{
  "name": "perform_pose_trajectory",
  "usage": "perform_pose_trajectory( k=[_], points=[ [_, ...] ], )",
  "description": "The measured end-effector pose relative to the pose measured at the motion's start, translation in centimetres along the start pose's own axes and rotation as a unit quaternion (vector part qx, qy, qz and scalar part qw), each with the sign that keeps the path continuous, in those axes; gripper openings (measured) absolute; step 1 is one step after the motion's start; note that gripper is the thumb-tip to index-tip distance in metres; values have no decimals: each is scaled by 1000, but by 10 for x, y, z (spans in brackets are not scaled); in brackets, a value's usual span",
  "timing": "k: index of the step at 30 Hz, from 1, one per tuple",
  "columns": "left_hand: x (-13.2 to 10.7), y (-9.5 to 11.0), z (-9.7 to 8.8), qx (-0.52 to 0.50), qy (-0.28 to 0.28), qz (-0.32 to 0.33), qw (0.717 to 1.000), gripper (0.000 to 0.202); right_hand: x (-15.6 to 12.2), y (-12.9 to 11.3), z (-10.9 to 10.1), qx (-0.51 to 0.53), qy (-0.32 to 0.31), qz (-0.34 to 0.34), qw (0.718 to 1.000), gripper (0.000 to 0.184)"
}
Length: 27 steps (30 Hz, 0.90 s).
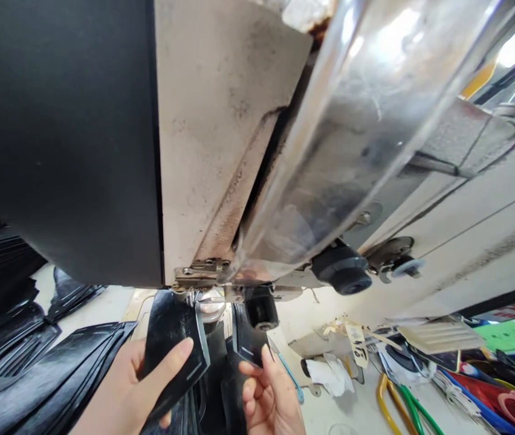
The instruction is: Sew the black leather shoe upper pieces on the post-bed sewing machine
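My left hand point(137, 377) grips a black leather-like piece point(173, 338) with pale edges, its thumb flat on top and fingers underneath. The piece reaches up to the metal parts under the sewing machine head point(221, 151). My right hand point(271, 389) is closed, thumb and fingertips pinching the lower end of another black strip point(245, 338), which hangs just right of the first. Whether the two are one piece, I cannot tell. Beside the right thumb shows a thin blue tool point(294, 380); whether it is held or lies behind is unclear.
Stacks of black cut pieces point(49, 368) lie at the left. A dark panel point(62, 139) and a clear plastic guard point(352, 121) crowd the space above. On the right are crumpled white paper point(330, 374), scissors with yellow handles point(387, 399), green handles point(414, 408) and clutter.
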<state>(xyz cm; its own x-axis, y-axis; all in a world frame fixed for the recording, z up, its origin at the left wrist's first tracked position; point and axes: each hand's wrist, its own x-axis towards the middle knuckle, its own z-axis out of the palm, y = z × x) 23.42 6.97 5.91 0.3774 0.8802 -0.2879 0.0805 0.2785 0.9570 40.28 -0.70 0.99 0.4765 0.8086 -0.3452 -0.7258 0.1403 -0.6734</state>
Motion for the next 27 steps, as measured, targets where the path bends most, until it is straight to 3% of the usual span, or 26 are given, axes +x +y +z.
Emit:
perform_pose_trajectory(
  k=[3, 8, 17, 22, 27],
  points=[
    [8, 3, -12, 33, -8, 4, 999, 58, -1, -4, 2, -25, 19, -54, 998, 42],
    [16, 4, -24, 67, -20, -3, 998, 54, 2, -6, 6, -46, 10, -74, 996, 44],
    [29, 17, -23, 35, -29, -2, 999, 51, 9, -12, 13, -41, 7, -88, 995, 46],
    [50, 23, -26, 11, -19, 49, 999, 48, 16, -17, 19, -46, -11, -117, 992, 46],
    [66, 28, -29, -12, -31, 58, 998, 45, 20, -21, 21, -65, -29, -118, 991, 40]
  ],
)
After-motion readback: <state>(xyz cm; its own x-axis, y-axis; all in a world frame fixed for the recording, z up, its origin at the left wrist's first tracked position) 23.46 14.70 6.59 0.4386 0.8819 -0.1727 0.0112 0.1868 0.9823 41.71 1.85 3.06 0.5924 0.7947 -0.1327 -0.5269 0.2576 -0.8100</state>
